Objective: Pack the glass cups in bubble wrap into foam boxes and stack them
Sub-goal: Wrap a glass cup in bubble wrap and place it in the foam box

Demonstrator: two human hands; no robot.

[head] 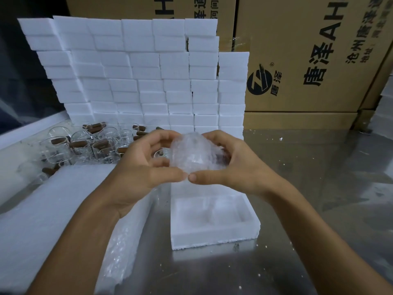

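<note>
Left of frame: unwrapped glass cups [85, 145] stand grouped on the desk [308, 188], within reach. Centre: the left hand [141, 167] and right hand [229, 165] both curl round the bubble-wrapped cup [195, 154], thumbs meeting underneath, probably to keep the wrap closed. Directly below, the open foam box [212, 222] waits to receive it.

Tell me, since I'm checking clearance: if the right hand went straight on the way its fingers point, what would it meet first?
The right hand points leftward; it would first meet the bubble-wrapped cup it already holds, then probably the left hand.
</note>
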